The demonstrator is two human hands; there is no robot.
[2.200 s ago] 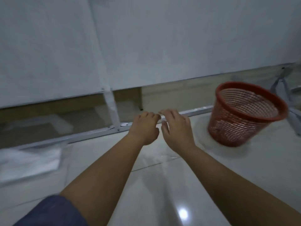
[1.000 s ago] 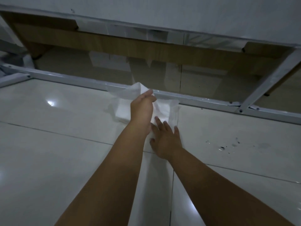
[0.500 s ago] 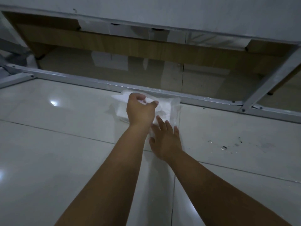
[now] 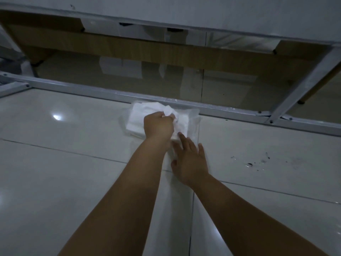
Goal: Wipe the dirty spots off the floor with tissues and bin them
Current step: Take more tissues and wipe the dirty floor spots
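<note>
Possibly dragging out several sheets at once, or sliding the whole tissue pack [image 4: 137, 124] along the glossy floor [image 4: 73, 172], with right hand [image 4: 190, 161] lying flat, fingers straight, only at the pack's near edge; lying against the metal rail [image 4: 230, 110]; crumpling white tissue [image 4: 168, 111] in left hand [image 4: 158, 125]; sitting well right, dark spots [image 4: 251, 164]

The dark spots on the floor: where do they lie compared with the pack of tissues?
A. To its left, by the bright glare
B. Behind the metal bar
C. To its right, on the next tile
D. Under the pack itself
C: the dark spots speckle the tile to the right of the tissue pack, on the near side of the metal bar.
</note>
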